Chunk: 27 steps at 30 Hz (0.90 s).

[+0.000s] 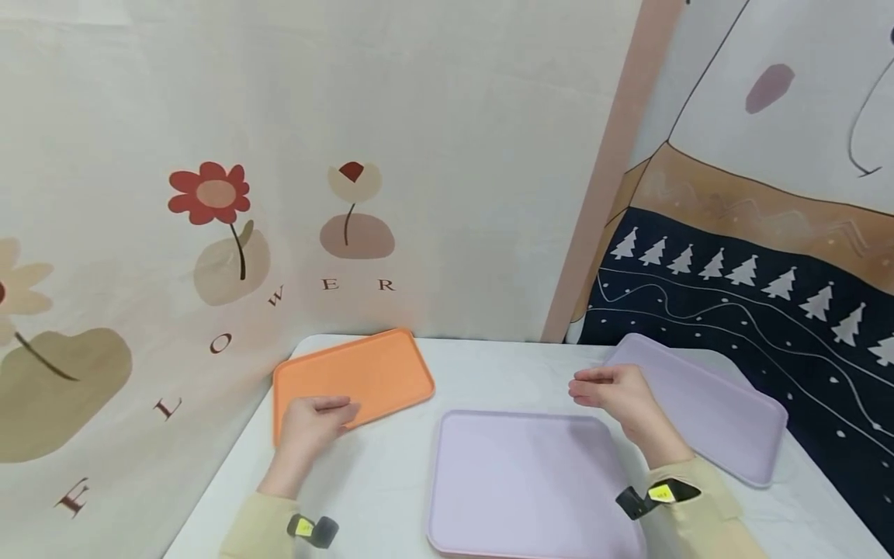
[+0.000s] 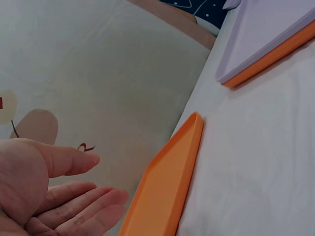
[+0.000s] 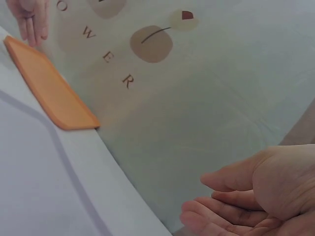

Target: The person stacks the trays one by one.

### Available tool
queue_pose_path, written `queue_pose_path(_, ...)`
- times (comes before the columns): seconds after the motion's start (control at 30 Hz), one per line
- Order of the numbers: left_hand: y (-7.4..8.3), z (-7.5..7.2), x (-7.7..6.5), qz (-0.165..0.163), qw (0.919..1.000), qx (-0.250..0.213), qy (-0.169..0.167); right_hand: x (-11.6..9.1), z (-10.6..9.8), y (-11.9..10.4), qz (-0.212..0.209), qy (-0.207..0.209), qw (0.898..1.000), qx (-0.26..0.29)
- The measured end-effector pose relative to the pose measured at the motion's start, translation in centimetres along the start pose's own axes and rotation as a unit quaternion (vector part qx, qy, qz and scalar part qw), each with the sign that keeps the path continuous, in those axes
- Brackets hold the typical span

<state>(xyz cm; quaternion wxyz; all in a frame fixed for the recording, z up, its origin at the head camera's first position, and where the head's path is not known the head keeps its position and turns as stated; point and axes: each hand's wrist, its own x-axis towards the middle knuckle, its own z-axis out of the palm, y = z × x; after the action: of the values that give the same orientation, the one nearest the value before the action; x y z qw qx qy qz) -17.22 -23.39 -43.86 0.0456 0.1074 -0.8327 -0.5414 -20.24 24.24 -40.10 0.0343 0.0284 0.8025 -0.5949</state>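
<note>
My left hand [image 1: 313,425] hovers over the near edge of an orange tray [image 1: 373,369] at the back left of the table, its fingers extended and holding nothing. Between the two hands, closer to me, lies a light purple tray [image 1: 524,485]; in the left wrist view an orange rim [image 2: 275,56] shows under it. On the other side my right hand [image 1: 618,397] is raised beside a second light purple tray [image 1: 719,419], which lies at an angle on the right. Its fingers are loosely extended, with nothing in them.
The trays lie on a white table [image 1: 489,376]. A cream wall cloth [image 1: 475,194] with printed flowers and letters rises behind it. On the right hangs a dark cloth [image 1: 754,334] with white trees. Each wrist wears a strap with a small black camera [image 1: 635,503].
</note>
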Motion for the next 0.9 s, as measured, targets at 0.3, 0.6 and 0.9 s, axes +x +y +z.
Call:
queue_pose_path(0.3, -0.8, -2.1, 0.4, -0.015, 0.9995, 0.007, 0.028, 2.0, 2.7, -1.4, 0.004, -0.013, 1.000, 0.007)
queue_pose_path(0.6, -1.3, -3.6, 0.2, -0.008, 0.9993, 0.016, 0.032, 3.2, 4.2, -2.2, -0.005, -0.029, 1.000, 0.007)
queue_pose_path(0.9, -2.7, -5.4, 0.8, -0.033, 0.9974, 0.043, 0.048, 4.5, 6.0, -2.8, 0.001, -0.035, 0.999, 0.030)
